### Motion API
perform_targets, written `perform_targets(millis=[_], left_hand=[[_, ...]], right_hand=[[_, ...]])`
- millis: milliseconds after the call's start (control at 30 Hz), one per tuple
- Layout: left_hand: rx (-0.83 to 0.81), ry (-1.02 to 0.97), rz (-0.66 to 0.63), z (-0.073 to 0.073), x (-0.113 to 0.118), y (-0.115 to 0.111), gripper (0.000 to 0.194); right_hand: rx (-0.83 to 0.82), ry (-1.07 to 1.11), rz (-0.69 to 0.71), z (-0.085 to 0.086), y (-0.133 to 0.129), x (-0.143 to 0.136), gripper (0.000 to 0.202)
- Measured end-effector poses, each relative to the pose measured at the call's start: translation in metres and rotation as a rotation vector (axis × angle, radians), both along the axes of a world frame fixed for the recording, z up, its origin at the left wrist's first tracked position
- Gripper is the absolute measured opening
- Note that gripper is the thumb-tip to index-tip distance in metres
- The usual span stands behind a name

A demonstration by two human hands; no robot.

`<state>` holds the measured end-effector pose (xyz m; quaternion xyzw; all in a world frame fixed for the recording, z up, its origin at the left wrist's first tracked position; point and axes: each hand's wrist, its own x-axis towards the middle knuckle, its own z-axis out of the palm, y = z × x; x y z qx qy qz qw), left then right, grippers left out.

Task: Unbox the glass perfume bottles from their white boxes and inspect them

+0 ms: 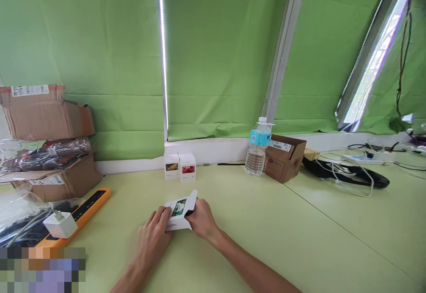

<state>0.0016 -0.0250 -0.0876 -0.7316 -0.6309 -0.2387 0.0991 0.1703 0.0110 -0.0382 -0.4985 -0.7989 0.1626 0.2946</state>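
Grasped by left hand (155,234) at lower center of frame: small white flower-print carton (174,224). Touched at opened right end by right hand (203,222); fingertips hidden, grip unclear. Probably light, thin card, easily creased; best held by side walls. Opening rightward, flap (192,201) raised; long axis seemingly left-to-right. Beyond, near center: similar upright cartons (172,174).

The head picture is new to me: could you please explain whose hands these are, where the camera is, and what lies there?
No machine is here, only a person's bare hands; the camera, worn on the head, looks forward and down. The left hand holds a white box with a flower picture; the right hand is at its opened end. Behind, on the pale table, stand similar boxes, a water bottle and a brown carton. An orange power strip lies at left.
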Motion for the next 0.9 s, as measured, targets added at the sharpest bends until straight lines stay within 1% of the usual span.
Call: perform_targets(millis=[67, 133, 200, 300, 533, 667, 800, 833, 900], left_hand=[[-0.021, 0.012, 0.014, 0.004, 0.0, -0.001, 0.042], [-0.05, 0.024, 0.021, 0.008, 0.0, -0.002, 0.041], [-0.068, 0.034, 0.015, 0.012, 0.0, -0.002, 0.038], [-0.066, 0.045, -0.004, 0.014, 0.0, -0.002, 0.035], [-0.059, 0.013, 0.0, 0.014, -0.003, -0.002, 0.033], [-0.052, -0.01, 0.007, 0.015, -0.005, -0.001, 0.034], [-0.01, -0.059, -0.015, 0.016, -0.004, -0.001, 0.031], [0.01, -0.082, -0.035, 0.016, -0.003, -0.001, 0.033], [0.062, -0.128, -0.087, 0.016, -0.001, -0.002, 0.042]], right_hand=[[-0.001, -0.007, 0.016, 0.003, 0.0, 0.001, 0.015], [-0.01, -0.009, 0.063, 0.006, 0.001, 0.002, 0.014], [-0.014, -0.003, 0.107, 0.011, 0.002, 0.003, 0.014], [-0.009, 0.013, 0.129, 0.017, 0.002, 0.005, 0.016], [0.003, -0.023, 0.078, 0.035, -0.006, 0.005, 0.015], [-0.043, -0.023, 0.085, 0.045, -0.006, 0.008, 0.014], [-0.03, -0.018, 0.077, 0.048, -0.005, 0.007, 0.013], [-0.013, -0.02, 0.077, 0.048, -0.006, 0.005, 0.013], [0.019, -0.038, 0.083, 0.046, -0.011, 0.001, 0.012]])
